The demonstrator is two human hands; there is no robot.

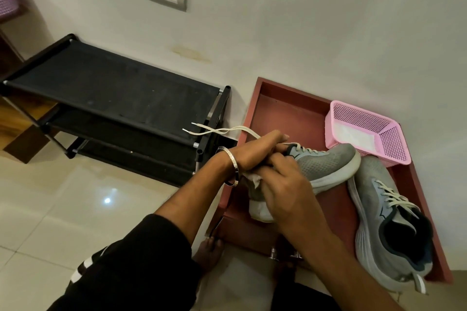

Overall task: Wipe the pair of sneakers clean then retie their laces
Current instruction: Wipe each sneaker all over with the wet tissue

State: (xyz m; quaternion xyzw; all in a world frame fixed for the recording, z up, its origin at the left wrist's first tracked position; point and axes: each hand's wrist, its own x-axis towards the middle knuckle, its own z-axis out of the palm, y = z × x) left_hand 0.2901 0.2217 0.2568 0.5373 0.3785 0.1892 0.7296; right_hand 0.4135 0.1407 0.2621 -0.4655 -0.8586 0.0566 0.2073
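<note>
Left grip (255, 151): fingers curled over the collar and tongue end of the held sneaker (326, 164), clamping it. A metal bangle (228, 159) sits on that wrist.

Right grip (283, 184): fingers folded around a crumpled pale cloth (254, 180), pressing it against the heel side of the same shoe. How much of the cloth lies under the palm cannot be told.

Held sneaker: grey knit upper, white sole, tilted with its heel low at the front edge of the red-brown tray-topped bench (290, 108) and its toe resting over the second shoe. Its laces (219, 131) are undone; the two free ends trail left, off the bench, over the black shoe rack (113, 98).

Second sneaker (389, 212): lies on the bench to the right, laces threaded, touching the first shoe at the toe.

Pink basket (366, 131): stands at the back of the bench against the wall, just beside the held shoe's toe, with something white inside.

Risks, as judged:
- The loose laces may snag on the rack posts, or drag into the wiping area and pick up dirt.
- The heel sits near the bench edge; a hard wipe with a slack left grip could tip the shoe to the floor.
- The toe could nudge the basket.
</note>
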